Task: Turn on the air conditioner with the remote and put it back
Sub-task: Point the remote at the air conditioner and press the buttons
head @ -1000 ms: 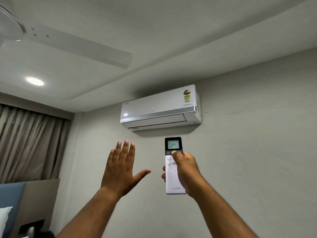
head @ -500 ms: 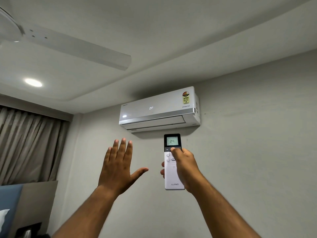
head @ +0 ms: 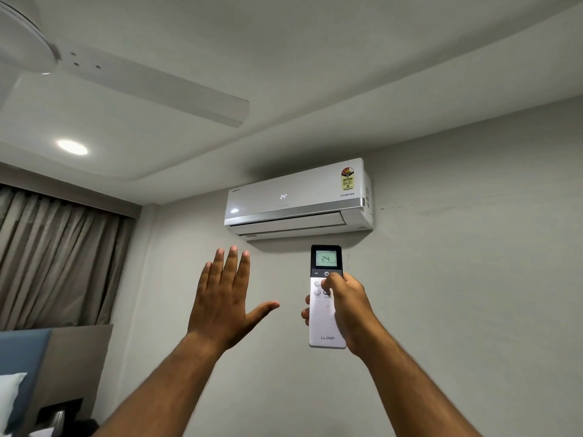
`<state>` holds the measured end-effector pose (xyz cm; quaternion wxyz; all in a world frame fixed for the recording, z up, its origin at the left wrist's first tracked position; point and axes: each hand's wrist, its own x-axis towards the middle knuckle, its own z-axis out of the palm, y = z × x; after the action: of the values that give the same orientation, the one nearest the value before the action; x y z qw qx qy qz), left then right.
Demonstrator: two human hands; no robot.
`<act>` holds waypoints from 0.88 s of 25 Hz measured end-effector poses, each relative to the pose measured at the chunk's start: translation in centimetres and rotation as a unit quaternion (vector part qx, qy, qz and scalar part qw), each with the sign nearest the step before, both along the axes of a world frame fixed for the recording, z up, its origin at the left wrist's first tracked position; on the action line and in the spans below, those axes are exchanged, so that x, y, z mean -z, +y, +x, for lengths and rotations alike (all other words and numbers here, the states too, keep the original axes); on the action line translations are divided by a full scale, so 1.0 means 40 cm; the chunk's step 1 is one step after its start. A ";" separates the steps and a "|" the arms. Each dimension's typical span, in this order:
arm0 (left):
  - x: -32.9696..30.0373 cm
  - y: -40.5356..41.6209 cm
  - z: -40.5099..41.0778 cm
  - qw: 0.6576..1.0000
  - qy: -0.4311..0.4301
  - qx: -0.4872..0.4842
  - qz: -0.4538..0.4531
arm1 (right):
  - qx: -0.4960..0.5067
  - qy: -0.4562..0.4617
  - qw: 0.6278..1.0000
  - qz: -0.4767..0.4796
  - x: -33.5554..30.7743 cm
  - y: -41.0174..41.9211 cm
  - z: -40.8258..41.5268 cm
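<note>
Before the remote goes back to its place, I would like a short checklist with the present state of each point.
1. Air conditioner panel shows 24: ok.
2. Remote screen reads 24, matching: ok.
3. Right hand grips the remote firmly: ok.
4. Left hand open and free, holding nothing: ok.
5. Louver open and air blowing: cannot tell.
6. Place to put the remote back in view: not ok, it is out of frame.

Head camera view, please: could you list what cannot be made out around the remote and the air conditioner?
- Remote: right-side buttons hidden under the right hand thumb.
- Small button labels: too small to read.
- Air conditioner louvre: whether it is opening is unclear.
- Where the remote is kept: out of frame.
- Left hand: palm faces away.
</note>
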<state>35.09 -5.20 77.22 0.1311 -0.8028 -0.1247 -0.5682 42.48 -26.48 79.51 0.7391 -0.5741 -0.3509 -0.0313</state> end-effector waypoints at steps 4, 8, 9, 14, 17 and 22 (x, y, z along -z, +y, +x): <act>0.003 -0.009 -0.008 1.000 -0.001 0.007 -0.001 | -0.003 0.005 1.000 0.010 0.007 -0.008 -0.006; 0.001 -0.018 -0.018 1.000 -0.002 0.004 0.000 | -0.017 0.007 1.000 0.021 0.004 -0.019 -0.019; 0.001 -0.020 -0.020 1.000 -0.003 0.004 0.001 | -0.028 0.010 0.999 0.026 0.002 -0.022 -0.022; 0.002 -0.029 -0.032 1.000 -0.004 0.007 0.001 | -0.051 0.011 0.998 0.021 0.013 -0.036 -0.028; 0.006 -0.035 -0.036 1.000 -0.003 0.003 0.003 | -0.036 0.013 0.999 0.017 0.026 -0.040 -0.028; 0.014 -0.038 -0.042 1.000 0.005 -0.003 0.001 | -0.021 0.024 0.999 0.017 0.034 -0.047 -0.035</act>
<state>33.41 -6.73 76.67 0.1340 -0.8052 -0.1256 -0.5638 41.07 -28.34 78.15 0.7571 -0.5548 -0.3450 -0.0076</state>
